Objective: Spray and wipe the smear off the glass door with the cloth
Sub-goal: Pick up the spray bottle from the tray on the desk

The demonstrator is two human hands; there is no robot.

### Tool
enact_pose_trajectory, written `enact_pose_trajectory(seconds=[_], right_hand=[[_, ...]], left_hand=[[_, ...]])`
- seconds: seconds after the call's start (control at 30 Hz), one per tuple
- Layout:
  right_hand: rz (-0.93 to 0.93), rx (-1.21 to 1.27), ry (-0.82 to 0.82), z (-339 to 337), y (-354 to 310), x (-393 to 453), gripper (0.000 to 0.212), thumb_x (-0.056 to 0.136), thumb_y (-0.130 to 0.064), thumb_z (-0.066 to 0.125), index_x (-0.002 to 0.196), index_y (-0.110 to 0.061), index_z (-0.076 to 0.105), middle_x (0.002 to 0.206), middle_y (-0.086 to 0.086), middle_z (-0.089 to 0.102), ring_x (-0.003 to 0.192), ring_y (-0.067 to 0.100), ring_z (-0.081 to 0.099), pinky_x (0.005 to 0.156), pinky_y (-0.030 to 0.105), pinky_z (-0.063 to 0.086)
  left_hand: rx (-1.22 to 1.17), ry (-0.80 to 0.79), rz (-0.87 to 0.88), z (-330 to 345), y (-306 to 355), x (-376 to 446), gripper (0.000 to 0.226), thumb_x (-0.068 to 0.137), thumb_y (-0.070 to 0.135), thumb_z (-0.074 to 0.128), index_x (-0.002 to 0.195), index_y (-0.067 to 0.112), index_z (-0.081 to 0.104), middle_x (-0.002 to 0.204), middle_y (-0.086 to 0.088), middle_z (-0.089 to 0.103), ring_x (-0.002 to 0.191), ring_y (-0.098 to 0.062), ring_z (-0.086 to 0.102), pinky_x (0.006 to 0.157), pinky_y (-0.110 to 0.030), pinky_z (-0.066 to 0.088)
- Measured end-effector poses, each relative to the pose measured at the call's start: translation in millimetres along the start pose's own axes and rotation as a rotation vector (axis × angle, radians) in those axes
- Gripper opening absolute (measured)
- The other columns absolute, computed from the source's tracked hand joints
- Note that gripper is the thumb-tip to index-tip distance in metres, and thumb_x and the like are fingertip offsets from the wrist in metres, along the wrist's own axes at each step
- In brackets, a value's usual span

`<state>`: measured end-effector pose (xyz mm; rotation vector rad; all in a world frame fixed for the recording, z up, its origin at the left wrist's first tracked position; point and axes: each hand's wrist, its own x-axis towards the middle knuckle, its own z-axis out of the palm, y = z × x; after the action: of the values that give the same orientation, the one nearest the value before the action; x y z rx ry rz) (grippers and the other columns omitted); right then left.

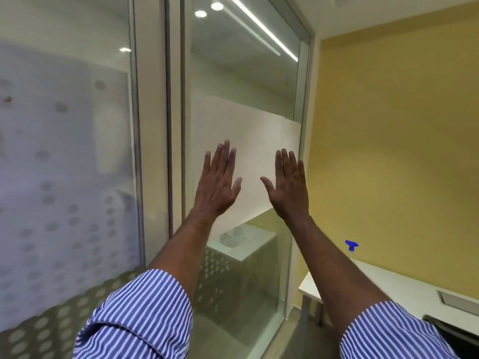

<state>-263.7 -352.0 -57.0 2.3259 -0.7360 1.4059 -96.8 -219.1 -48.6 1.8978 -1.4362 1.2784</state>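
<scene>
Both my hands are raised in front of a glass panel (241,81), backs toward me, fingers spread. My left hand (219,181) and my right hand (287,185) hold nothing and are about a hand's width apart. A frosted band crosses the glass behind them. To the left is a glass door (64,125) with frosted film and a dot pattern; a small reddish mark (7,99) shows near its left edge. The blue head of a spray bottle (351,245) pokes up behind my right forearm, on the white table. No cloth is in view.
A white table (404,283) stands against the yellow wall (401,125) at the right, with a grey cable hatch (458,300) and a dark object (451,330) on it. A metal frame post (155,125) separates the two glass panes.
</scene>
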Motion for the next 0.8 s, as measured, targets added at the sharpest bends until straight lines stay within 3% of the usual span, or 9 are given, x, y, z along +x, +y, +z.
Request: enact_pose_trajectory(seconds=[0.27, 0.53, 0.8], right_hand=[[0.063, -0.095, -0.058, 30, 104, -26, 0.079, 0.105, -0.056, 0.029, 0.164, -0.006, 0.012, 0.173, 0.015, 0.014, 0.161, 0.031, 0.009, 0.132, 0.046, 0.004], [0.135, -0.148, -0.105, 64, 196, -62, 0.076, 0.107, -0.052, 0.041, 0.163, -0.005, 0.018, 0.170, 0.018, 0.022, 0.160, 0.034, 0.016, 0.131, 0.048, 0.008], [0.228, -0.189, -0.177, 117, 278, -75, 0.076, 0.106, -0.057, 0.029, 0.164, -0.009, 0.015, 0.172, 0.014, 0.016, 0.161, 0.031, 0.011, 0.131, 0.049, 0.004]], left_hand=[[-0.111, -0.054, 0.026, 80, 88, 23, 0.074, 0.104, 0.041, 0.027, 0.163, 0.004, 0.003, 0.172, -0.018, -0.003, 0.161, -0.031, -0.002, 0.130, -0.054, 0.007], [-0.231, -0.123, 0.021, 159, 169, 39, 0.073, 0.103, 0.045, 0.020, 0.164, 0.010, 0.001, 0.173, -0.014, -0.006, 0.161, -0.028, -0.004, 0.131, -0.051, 0.005], [-0.337, -0.169, 0.064, 263, 224, 67, 0.074, 0.102, 0.044, 0.026, 0.164, 0.008, 0.007, 0.173, -0.014, -0.001, 0.161, -0.027, -0.002, 0.131, -0.051, 0.005]])
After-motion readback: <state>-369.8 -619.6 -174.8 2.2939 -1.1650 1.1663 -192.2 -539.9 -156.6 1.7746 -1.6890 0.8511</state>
